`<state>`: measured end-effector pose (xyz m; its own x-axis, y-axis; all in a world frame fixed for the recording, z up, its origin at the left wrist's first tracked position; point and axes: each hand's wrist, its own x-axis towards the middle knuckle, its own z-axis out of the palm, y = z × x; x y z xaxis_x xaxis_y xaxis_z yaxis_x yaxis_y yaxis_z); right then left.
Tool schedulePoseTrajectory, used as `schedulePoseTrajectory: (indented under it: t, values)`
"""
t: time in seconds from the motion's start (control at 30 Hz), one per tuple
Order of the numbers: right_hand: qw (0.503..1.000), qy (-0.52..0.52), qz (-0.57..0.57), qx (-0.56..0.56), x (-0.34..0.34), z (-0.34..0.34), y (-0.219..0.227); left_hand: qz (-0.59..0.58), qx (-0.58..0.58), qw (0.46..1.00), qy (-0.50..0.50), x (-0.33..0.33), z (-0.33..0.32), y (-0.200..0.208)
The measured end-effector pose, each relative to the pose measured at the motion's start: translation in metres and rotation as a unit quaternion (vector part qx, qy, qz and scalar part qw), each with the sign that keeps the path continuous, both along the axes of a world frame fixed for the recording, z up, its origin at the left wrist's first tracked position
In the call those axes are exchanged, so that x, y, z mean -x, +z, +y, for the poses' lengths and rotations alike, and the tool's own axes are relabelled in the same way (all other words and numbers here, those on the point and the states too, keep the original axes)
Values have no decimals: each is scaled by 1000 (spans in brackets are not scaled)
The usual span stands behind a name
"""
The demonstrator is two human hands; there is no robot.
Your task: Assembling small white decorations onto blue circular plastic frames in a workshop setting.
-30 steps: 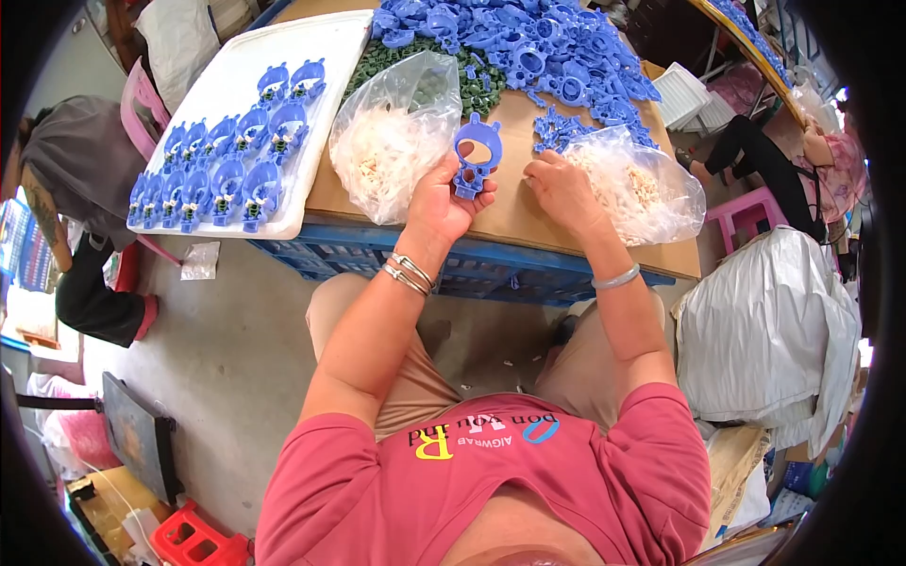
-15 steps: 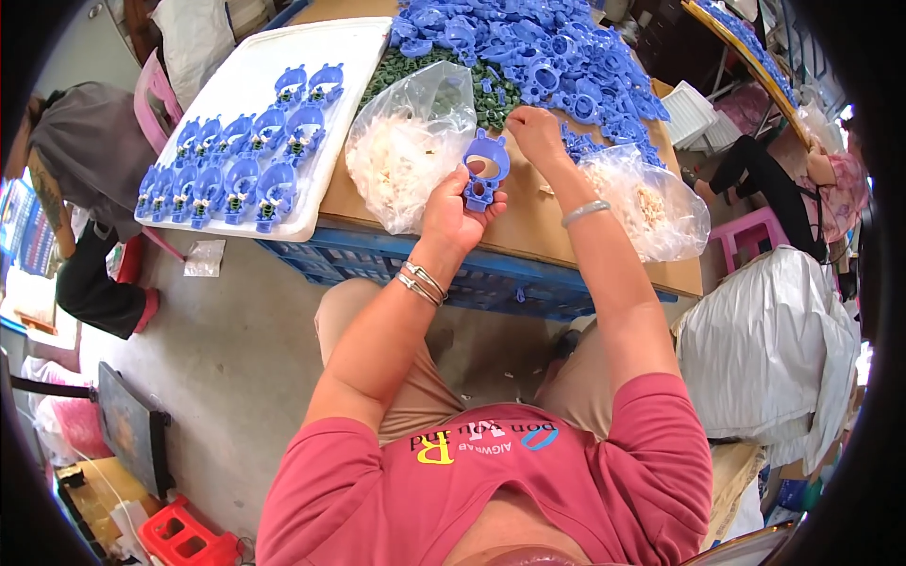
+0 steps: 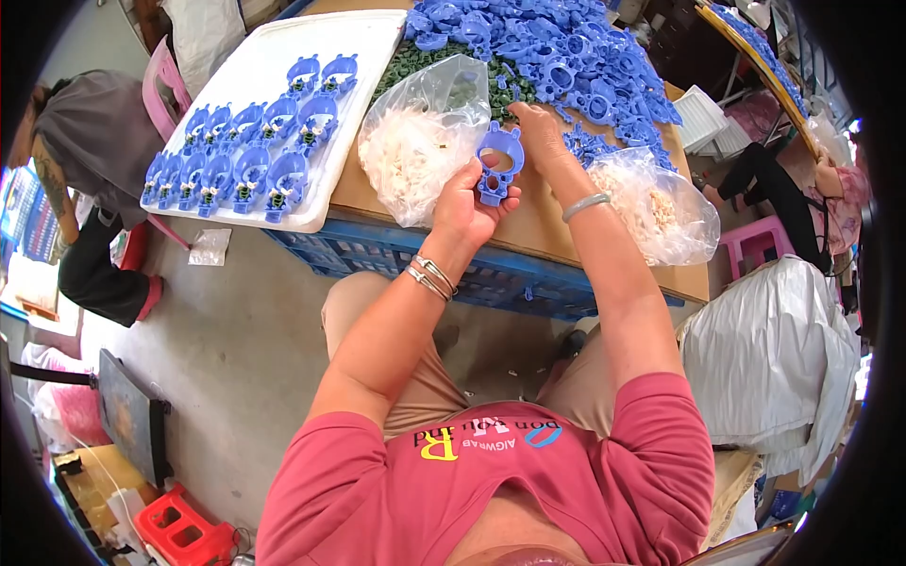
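Note:
My left hand (image 3: 462,209) grips a blue plastic figure shell (image 3: 493,187), with a large round opening in its eared head and a smaller body below. My right hand (image 3: 543,140) reaches to the near edge of a pile of small green plastic pieces (image 3: 455,87), its fingers drawn together; what they pinch, if anything, is hidden. Beside my left hand stands a clear bag (image 3: 408,151) of small pale pieces. Another clear bag (image 3: 661,212) of pale pieces lies right of my right forearm. Beyond is a big heap of blue plastic parts (image 3: 557,57).
On the left, a white tray (image 3: 363,94) carries rows of blue figures (image 3: 247,179) with green pieces inside. Blue crates (image 3: 425,274) support the tabletop (image 3: 557,226). A person (image 3: 104,160) sits at far left, another (image 3: 835,184) at far right. A white sack (image 3: 755,349) stands at right.
My right hand has moved slightly down and right in the picture, its fingers now lower by the green pieces. The blue shell, still in my left hand, has turned slightly; the whole view has shifted a little.

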<state>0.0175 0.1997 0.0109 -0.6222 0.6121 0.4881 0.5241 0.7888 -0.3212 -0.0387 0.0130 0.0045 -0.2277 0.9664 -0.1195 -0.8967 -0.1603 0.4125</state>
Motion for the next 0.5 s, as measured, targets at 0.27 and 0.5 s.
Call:
schedulePoseTrajectory:
  t: [0.27,0.5]
  values:
    - [930,43,302,204,-53,-73,44,-6,-26,999,28,-3,-5,10]
    - [967,162,195,36,-72,-140,59,23,-175,984,31,-11,1,3]
